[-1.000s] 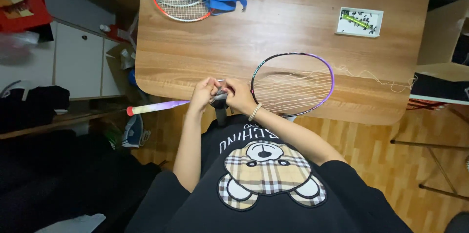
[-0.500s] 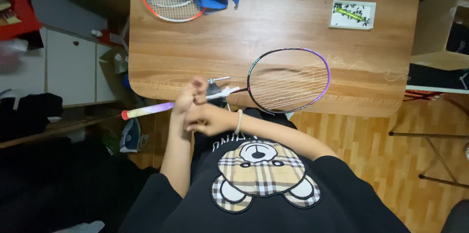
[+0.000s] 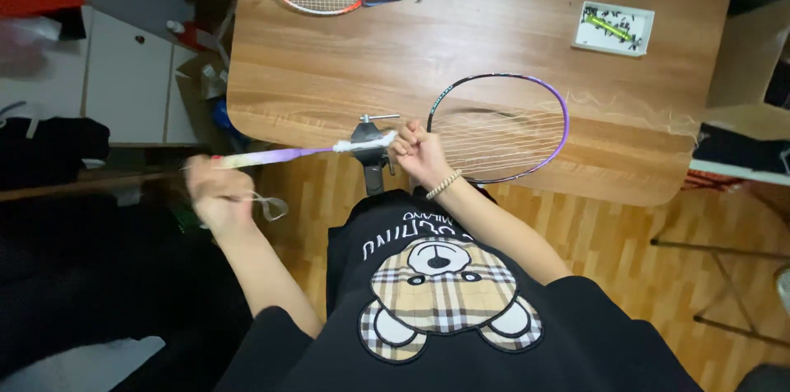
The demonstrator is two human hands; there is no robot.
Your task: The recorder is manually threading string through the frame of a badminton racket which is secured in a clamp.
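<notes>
Wooden table (image 3: 461,38) edge — purple racket (image 3: 498,129) shaft pinched in right hand (image 3: 418,153) fingers.

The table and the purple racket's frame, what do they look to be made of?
Table: wood or wood-look laminate, with brown grain lines and a dull sheen. Purple racket: thin, smooth, glossy frame, probably painted carbon or metal; which one cannot be told. Its strings look like fine pale nylon.

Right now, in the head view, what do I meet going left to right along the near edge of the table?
Left hand pulling a clear strip → purple racket handle → small vise at the table edge → right hand → purple-framed racket head → loose string trailing right.
</notes>
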